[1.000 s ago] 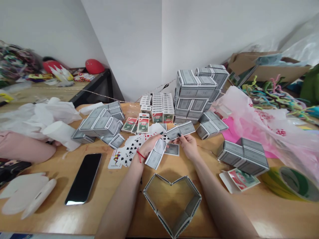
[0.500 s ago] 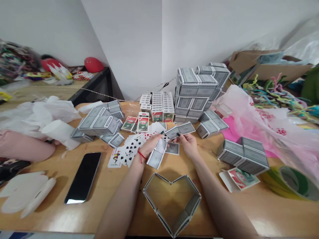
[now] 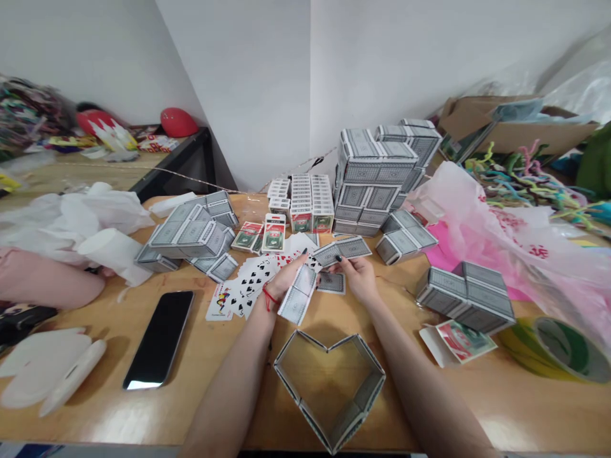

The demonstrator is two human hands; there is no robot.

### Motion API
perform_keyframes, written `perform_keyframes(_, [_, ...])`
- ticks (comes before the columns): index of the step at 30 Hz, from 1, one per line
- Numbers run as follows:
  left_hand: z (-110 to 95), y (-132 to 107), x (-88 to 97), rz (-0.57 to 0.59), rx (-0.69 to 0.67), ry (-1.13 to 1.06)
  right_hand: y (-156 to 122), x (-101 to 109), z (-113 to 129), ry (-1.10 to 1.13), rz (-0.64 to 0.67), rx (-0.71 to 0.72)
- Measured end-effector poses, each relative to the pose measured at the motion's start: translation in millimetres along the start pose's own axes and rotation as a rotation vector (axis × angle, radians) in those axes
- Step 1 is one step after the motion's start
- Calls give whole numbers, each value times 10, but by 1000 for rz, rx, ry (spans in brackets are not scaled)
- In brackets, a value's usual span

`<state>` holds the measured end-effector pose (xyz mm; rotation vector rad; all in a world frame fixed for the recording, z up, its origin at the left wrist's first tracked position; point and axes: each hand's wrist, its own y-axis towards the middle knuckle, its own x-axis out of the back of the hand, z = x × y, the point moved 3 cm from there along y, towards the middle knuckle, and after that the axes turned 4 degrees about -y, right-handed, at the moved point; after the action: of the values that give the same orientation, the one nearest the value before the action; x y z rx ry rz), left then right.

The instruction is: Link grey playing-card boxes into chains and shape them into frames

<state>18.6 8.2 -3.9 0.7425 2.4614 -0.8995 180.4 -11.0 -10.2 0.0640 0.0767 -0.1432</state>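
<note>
My right hand [image 3: 359, 275] pinches the lower edge of a grey-backed strip of playing cards [image 3: 352, 245], dark-nailed thumb on its face. My left hand [image 3: 289, 275], with a red string bracelet at the wrist, is closed around a second card strip [image 3: 294, 304] slanting down towards me. The two strips meet at an angle between my hands; whether they are joined is hard to tell. Below my forearms a heart-shaped frame of cards [image 3: 312, 425] stands on edge. A face-down card [image 3: 331, 284] lies under my hands, and loose face-up cards [image 3: 252, 280] fan out beside my left hand.
Tall stacked card blocks [image 3: 375, 162] stand behind, with boxed decks [image 3: 311, 200] beside them. More card blocks lie left [image 3: 191, 232] and right [image 3: 465, 296]. A phone [image 3: 160, 337] lies left; a tape roll [image 3: 556, 350] and open card box [image 3: 461, 343] lie right.
Both hands have shifted slightly left with the card strips. The left strip has swung a little, and the right strip sits slightly lower. The heart-shaped frame has stayed in place.
</note>
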Motion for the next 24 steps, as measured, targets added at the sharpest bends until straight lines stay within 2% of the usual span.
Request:
perform_keyframes(3, [-64, 1, 1, 16, -62, -174, 15, 1, -5, 91, -66, -8])
perform_keyframes(8, [-52, 37, 48, 44, -9, -273, 10, 17, 33, 63, -122, 16])
perform_keyframes(11, [-25, 47, 46, 22, 10, -337, -6, 51, 79, 19, -224, 77])
perform_keyframes(16, [-14, 31, -18, 10, -15, -319, 7, 130, 99, 55, -361, 156])
perform_keyframes(24, [-32, 33, -34, -84, -36, -248, 67, 212, -31, 86, -367, 70])
